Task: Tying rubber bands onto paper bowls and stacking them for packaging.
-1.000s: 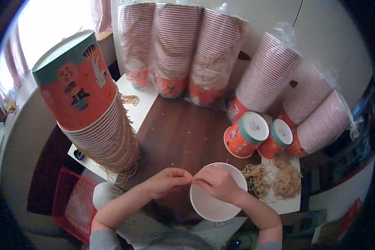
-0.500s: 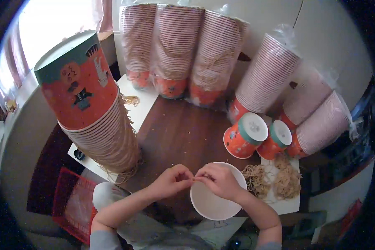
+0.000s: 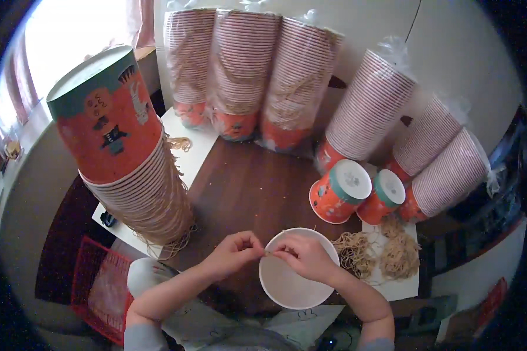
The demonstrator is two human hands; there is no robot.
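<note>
Right hand (image 3: 306, 257) over white bucket (image 3: 298, 292) by near edge of worktop (image 3: 240, 175); left hand (image 3: 235, 256) just left. Both grips pinched, contents unclear.

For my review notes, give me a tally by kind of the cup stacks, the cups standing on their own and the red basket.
Bagged cup stacks: 6
Unbagged tall stack: 1
Upside-down cups: 2
Open upright cup: 1
Red basket: 1
Total: 11

Smooth, matt paper tub (image 3: 295, 288); thin, glossy plastic bags (image 3: 303, 79); wood-grained tabletop (image 3: 246, 187); rough, stringy strands (image 3: 400, 258)
</note>
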